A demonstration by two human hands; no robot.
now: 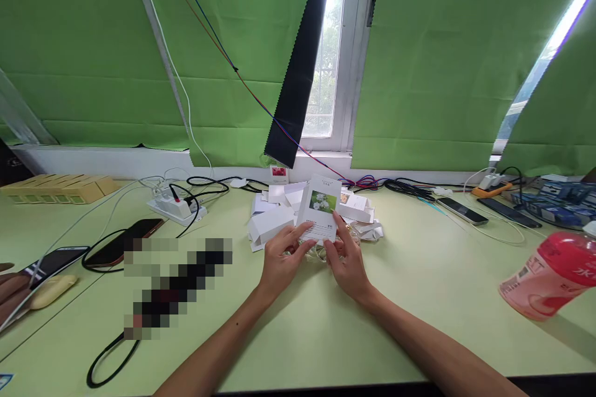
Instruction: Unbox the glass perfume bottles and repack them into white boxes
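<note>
Left hand (285, 255), right hand (347, 263) and forearms (223, 335) were bare; one small round spot (237, 324) showed behind left hand.

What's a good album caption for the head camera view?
Left hand and right hand hold a flower-printed white carton before a heap of white packaging on a pale green table.

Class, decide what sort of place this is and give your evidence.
Probably an indoor workroom, perhaps a small workshop or office: white boxes heaped on a long table, a loaded power strip, and a window behind.
</note>
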